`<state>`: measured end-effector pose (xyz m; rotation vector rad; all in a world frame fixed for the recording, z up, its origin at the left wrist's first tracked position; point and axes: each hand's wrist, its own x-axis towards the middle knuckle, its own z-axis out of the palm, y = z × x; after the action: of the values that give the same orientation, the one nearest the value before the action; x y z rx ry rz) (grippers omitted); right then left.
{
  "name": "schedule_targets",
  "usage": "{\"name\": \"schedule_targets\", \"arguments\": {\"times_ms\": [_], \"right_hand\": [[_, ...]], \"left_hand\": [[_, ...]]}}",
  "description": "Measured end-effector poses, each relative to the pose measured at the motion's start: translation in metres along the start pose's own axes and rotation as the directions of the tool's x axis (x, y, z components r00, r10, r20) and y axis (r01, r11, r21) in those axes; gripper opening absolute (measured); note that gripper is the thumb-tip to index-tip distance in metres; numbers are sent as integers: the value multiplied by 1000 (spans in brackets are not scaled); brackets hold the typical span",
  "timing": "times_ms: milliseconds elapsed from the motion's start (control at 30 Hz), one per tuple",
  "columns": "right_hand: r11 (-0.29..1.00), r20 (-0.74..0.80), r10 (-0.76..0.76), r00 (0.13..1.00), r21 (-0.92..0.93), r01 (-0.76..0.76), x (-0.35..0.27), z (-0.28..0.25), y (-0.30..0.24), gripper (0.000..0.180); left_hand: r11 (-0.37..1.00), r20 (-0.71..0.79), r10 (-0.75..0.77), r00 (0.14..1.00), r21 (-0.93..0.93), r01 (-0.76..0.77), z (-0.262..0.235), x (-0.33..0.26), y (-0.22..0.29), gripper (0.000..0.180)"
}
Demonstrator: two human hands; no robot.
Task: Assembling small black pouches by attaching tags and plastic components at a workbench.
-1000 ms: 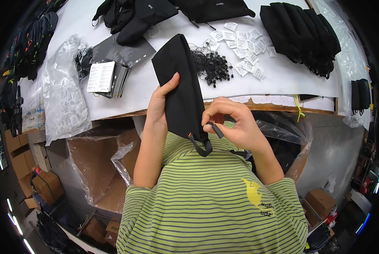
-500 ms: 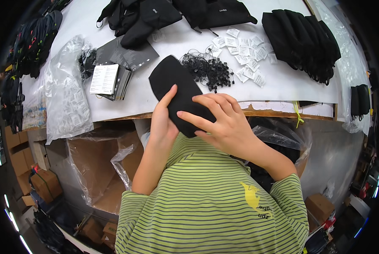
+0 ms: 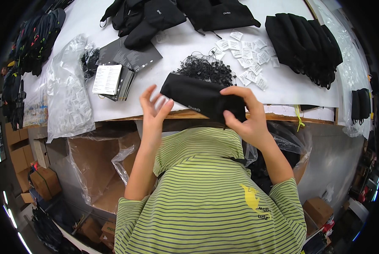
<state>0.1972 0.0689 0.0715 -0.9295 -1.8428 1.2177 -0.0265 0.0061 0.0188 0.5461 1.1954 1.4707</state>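
My right hand [image 3: 243, 113] grips the right end of a black fabric pouch [image 3: 198, 97], which lies crosswise at the near edge of the white table [image 3: 282, 91]. Just left of the pouch, my left hand [image 3: 152, 111] is lifted with its fingers spread and holds nothing. A heap of small black cords [image 3: 206, 70] lies right behind the pouch. Small white sachets [image 3: 248, 53] are scattered beyond the cords.
A stack of folded black pouches [image 3: 303, 42] sits at the right. Black bags [image 3: 164, 15] lie along the far edge. Dark cards and a white booklet [image 3: 107, 79] are at the left, beside clear plastic bags [image 3: 67, 95]. Below the table stand plastic-lined cardboard boxes [image 3: 98, 169].
The pouch went from upright in both hands to lying sideways near the table edge. My left hand has let go and opened; my right hand keeps hold of the right end.
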Motion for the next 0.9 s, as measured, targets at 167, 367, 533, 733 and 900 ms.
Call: {"name": "schedule_targets", "arguments": {"times_ms": [167, 367, 533, 733, 900], "right_hand": [[928, 39, 160, 986, 334, -163, -4, -8, 6, 44], [989, 48, -54, 997, -132, 60, -1, -10, 8, 38], [990, -79, -22, 997, -139, 11, -4, -2, 13, 19], [992, -50, 120, 992, 52, -117, -3, -5, 23, 23], [998, 79, 35, 996, -59, -31, -4, -11, 24, 30]], "left_hand": [[901, 315, 264, 912, 258, -350, -4, 7, 20, 58], [849, 246, 275, 930, 393, -355, -5, 2, 12, 32], [697, 149, 442, 885, 563, -443, -3, -2, -1, 16], [703, 85, 496, 864, 545, -457, 4, -5, -3, 16], [853, 151, 168, 974, 474, -220, 6, -4, 9, 24]]}}
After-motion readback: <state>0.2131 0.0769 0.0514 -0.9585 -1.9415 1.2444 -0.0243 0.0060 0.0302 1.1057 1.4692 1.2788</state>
